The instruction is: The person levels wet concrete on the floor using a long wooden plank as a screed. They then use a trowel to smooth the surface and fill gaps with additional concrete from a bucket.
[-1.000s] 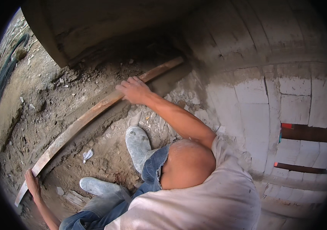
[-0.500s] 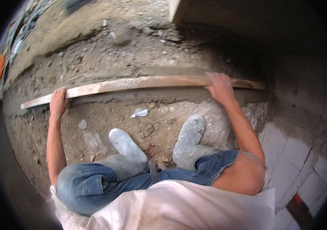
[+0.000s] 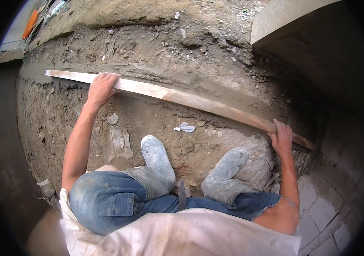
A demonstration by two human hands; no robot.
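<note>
Long straight bar (image 3: 190, 99), pale with brownish patches, lies ahead of the left boot (image 3: 158, 155), along a smooth grey strip (image 3: 233, 97); whether it bears on that for its full length, cannot tell. Long axis runs crosswise on a slant: left end ahead and left of the boot, right end well off to the boot's right, nearer the body. Left hand (image 3: 103, 87) grasps the bar ahead-left of the boot, inboard of the left end, fingers curled over the far edge. Right hand (image 3: 282, 136) grasps it far right of the boot, close to the right end, fingers likewise wrapped over. Neither hand is nearer; both touch. Crumpled white scrap (image 3: 184, 127) ahead-right of the boot. No container made out.
</note>
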